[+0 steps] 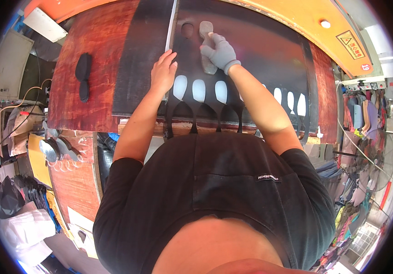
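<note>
My gloved right hand [220,52] is closed round the middle of a grey sole-shaped cutting die [208,65] lying on a black sheet [260,41]. Bare, my left hand [163,72] rests at the sheet's left part with fingers stretched out, its fingertips by the lower end of a long white strip [172,25]. Between the hands and my body runs a row of white rounded shapes [198,90] in the sheet, with narrow black tongues [195,121] hanging over the near edge. Whether the white shapes are holes or pieces I cannot tell. A dark oval mark [187,30] lies left of the die.
An orange machine beam [306,18] spans the far side. Dark sole-shaped pieces [83,75] lie on the reddish board [98,50] at left. A side table with metal parts [59,148] stands at lower left; hanging coloured pieces [365,114] are on the right.
</note>
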`<state>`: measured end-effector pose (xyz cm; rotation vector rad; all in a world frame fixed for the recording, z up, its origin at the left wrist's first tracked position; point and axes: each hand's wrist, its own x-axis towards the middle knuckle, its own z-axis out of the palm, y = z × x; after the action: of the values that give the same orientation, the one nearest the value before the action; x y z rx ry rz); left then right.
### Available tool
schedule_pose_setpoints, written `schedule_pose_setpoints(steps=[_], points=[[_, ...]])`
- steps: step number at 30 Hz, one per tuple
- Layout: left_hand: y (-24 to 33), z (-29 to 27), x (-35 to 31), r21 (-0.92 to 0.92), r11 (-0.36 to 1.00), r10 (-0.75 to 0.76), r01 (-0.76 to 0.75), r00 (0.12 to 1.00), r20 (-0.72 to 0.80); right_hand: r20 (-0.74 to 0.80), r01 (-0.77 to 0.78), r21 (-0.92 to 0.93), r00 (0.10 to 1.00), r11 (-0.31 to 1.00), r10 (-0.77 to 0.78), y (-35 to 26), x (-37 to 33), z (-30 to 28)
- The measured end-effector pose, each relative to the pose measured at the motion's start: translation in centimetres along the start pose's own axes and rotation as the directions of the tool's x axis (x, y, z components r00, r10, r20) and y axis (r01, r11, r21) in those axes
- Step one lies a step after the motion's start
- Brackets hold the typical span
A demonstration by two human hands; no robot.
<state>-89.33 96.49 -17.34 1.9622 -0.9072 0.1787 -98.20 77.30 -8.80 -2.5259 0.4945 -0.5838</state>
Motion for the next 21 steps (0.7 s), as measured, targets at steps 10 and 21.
schedule_pose_setpoints(steps=[10,21], points=[[2.9,-4.6,-5.4,0.015,0.991,0.134,-0.133,0.987,-0.093,-0.282,0.023,-0.203,0.956,0.979,-0.081,10.5,-16.4,-10.5],[1.6,-1.6,-5.0,0.35,0.918,0.239,-0.187,0.964,-0.112,-0.408,0.036,-0.298,0.899,0.954,-0.162,15.2,-15.3,-9.9]])
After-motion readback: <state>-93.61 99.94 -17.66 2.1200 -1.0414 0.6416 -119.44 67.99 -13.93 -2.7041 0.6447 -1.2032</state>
